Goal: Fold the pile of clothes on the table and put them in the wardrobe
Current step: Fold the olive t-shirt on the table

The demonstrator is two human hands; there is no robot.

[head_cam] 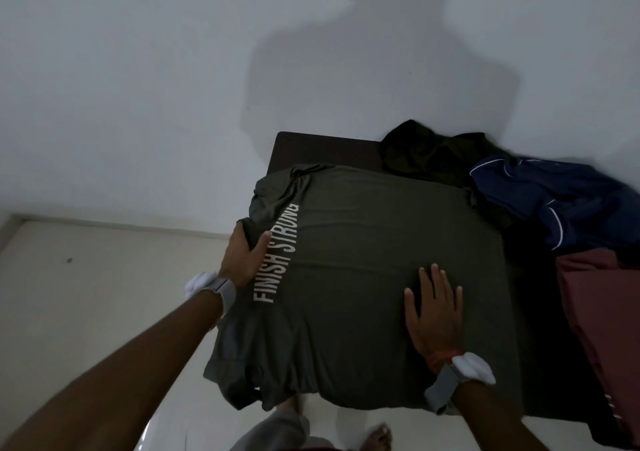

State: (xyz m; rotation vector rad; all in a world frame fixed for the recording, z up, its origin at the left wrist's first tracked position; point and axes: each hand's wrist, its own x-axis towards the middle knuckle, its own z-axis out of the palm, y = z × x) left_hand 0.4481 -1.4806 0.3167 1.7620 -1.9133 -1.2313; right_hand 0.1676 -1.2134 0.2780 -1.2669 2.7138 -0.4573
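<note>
We see a dark rectangular surface [311, 149], an olive-green T-shirt [363, 243] lettered FINISH STRONG spread across it, crumpled navy and maroon clothes [554, 201] heaped at its right, our left hand [242, 256] gripping the shirt's left edge, our right hand [434, 308] pressing it, fingers spread.

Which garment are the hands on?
The olive t-shirt printed FINISH STRONG: left hand grips its edge, right hand presses it flat. Navy garment and maroon garment lie untouched.

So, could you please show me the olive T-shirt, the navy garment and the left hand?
olive T-shirt [363, 243]: head view, plain fabric at its middle.
navy garment [554, 198]: head view, middle of its crumpled folds.
left hand [242, 258]: head view, back of the hand.
</note>
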